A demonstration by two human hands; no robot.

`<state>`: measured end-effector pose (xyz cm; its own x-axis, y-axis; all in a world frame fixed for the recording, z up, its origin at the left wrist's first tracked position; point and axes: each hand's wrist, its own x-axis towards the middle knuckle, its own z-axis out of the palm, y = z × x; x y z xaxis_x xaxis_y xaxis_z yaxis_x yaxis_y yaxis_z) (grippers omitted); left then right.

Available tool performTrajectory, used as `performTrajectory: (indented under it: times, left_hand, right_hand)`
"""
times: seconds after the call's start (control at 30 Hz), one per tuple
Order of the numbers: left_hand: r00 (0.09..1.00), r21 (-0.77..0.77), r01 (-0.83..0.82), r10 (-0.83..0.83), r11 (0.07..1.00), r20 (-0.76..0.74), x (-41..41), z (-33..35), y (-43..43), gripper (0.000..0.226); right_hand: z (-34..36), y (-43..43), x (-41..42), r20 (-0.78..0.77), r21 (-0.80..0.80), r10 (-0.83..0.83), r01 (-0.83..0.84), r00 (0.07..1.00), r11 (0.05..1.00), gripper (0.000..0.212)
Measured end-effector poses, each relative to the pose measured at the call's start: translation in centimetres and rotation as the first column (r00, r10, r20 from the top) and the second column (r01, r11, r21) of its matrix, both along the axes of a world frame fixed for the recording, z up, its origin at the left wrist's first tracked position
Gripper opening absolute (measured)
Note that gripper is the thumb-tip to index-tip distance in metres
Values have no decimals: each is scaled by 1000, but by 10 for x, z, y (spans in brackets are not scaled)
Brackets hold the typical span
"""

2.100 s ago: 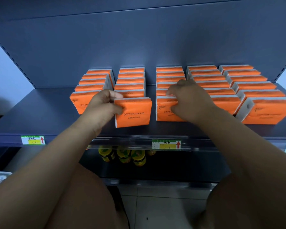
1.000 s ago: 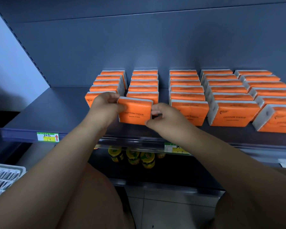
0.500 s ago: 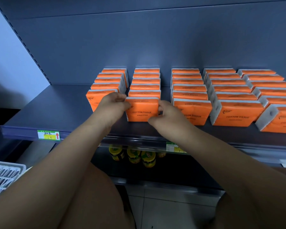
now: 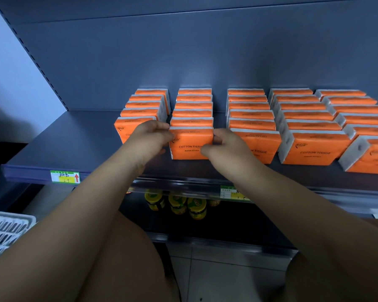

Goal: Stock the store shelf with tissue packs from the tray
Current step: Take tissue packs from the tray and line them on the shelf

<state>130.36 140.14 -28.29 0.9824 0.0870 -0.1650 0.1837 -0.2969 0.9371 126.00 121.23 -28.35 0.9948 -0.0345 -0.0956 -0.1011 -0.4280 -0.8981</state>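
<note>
Since a second ago, pushed back and squared against the second row: the front tissue pack [image 4: 191, 143], upright on the shelf [image 4: 63, 147], label forward. From the left: white slatted tray [image 4: 7, 232] at the bottom edge, contents out of sight; yellow price tag [image 4: 64, 177] on the shelf lip; first row of orange packs [image 4: 140, 110], front one half hidden behind the left hand [image 4: 150, 138]; that hand curled round the pack's left end; right hand [image 4: 224, 147] pinching its right end, thumb low on the face; gripped from both sides, probably to line it up with the row behind; three more rows [image 4: 303, 115] to the right, the nearest just beside the right hand, so little room for fingers there; yellow-lidded jars [image 4: 177, 203] on the level below.
</note>
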Motion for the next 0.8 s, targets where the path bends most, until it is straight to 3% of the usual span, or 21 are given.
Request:
performTrajectory:
  times: [0.3, 0.43, 0.57, 0.63, 0.8]
  left_hand:
    - [1000, 31, -10, 10, 999, 13, -2, 2, -2, 33]
    - [994, 203, -20, -3, 979, 112, -8, 3, -1, 37]
    - [973, 386, -50, -42, 921, 227, -22, 1, 5, 32]
    - [951, 473, -70, -84, 878, 298, -31, 2, 6, 35]
    - [868, 633, -152, -203, 759, 453, -52, 9, -5, 44]
  right_hand:
    - [2, -3, -2, 40, -54, 21, -19, 999, 998, 23]
    - [2, -10, -4, 105, -111, 24, -12, 994, 994, 40]
    - [11, -9, -14, 169, -133, 48, -25, 984, 991, 29]
    - [14, -7, -18, 201, -129, 68, -42, 977, 991, 27]
    - [15, 6, -26, 312, -163, 114, -66, 943, 984, 45]
